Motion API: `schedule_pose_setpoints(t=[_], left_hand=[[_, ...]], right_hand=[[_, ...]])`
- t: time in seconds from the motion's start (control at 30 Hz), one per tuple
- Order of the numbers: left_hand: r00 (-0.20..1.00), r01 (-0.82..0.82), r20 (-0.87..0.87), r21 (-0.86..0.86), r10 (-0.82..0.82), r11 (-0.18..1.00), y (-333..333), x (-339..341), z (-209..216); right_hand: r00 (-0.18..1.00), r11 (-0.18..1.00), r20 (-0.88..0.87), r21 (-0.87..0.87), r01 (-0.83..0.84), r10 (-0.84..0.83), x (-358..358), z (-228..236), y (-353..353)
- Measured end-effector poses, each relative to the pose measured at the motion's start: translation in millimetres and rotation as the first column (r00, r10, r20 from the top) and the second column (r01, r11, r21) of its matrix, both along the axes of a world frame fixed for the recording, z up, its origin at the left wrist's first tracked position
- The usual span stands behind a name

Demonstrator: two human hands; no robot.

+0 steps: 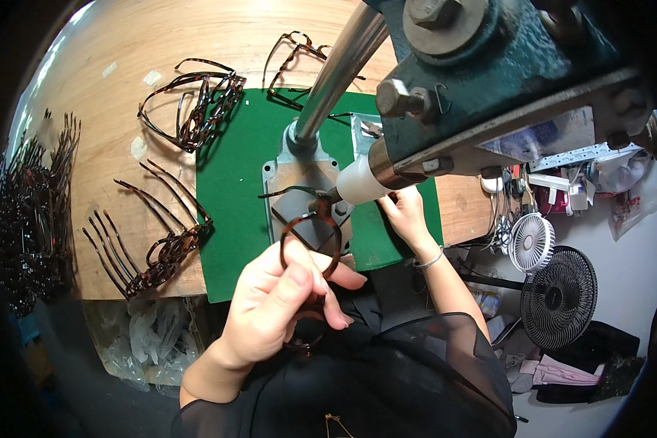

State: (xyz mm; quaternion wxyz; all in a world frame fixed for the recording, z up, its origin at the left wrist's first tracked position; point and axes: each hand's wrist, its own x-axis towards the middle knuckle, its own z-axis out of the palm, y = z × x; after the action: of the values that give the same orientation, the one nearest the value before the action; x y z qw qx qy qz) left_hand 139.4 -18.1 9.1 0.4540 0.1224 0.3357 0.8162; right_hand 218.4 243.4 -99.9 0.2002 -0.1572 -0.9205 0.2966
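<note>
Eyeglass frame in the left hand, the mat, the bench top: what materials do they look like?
Eyeglass frame: likely glossy acetate-type plastic, mottled brown tortoiseshell pattern. Left hand grips it. Mat: flat matte green, looks like felt or a cutting mat; can't tell which. Bench top: pale wood, visible grain, probably plywood.

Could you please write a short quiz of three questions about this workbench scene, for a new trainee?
1. True or false: the left hand holds a tortoiseshell glasses frame up to the machine's white tip.
2. Where does the right hand rest?
A. on the small white fan
B. on the green mat, beside the grey metal base plate
C. on the wooden table top, among the frames
3. Fill in: the row of finished frames lies to the person's ____ of the green mat.

Key: 1 true. 2 B, near the base plate. 3 left.
</note>
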Motion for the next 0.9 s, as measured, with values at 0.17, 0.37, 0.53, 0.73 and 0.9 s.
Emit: schedule_pose_setpoints(t=[0.17, 0.37, 0.53, 0.73, 0.9], left_hand=[[0.995, 0.046, -0.081, -0.197, -0.063, 0.979, -3, 7, 3], [0.941, 0.209, -0.202, -0.288, -0.273, 0.934, -1, 12, -3], [0.954, 0.228, -0.137, -0.251, -0.267, 0.941, -8, 20, 4], [0.945, 0.264, -0.135, -0.219, -0.297, 0.939, -15, 18, 6], [0.89, 0.218, -0.323, -0.316, -0.321, 0.923, -15, 20, 8]], right_hand=[[0.996, 0.991, 0.011, 0.107, -0.086, 0.086, -5, -4, 10], [0.982, 0.953, 0.025, -0.248, -0.174, 0.186, -1, 91, -49], [0.789, 0.8, -0.167, 0.0, -0.6, 0.592, -9, 132, -89], [0.76, 0.767, -0.174, -0.038, -0.641, 0.626, -14, 131, -89], [0.786, 0.763, -0.191, -0.192, -0.617, 0.588, -11, 127, -89]])
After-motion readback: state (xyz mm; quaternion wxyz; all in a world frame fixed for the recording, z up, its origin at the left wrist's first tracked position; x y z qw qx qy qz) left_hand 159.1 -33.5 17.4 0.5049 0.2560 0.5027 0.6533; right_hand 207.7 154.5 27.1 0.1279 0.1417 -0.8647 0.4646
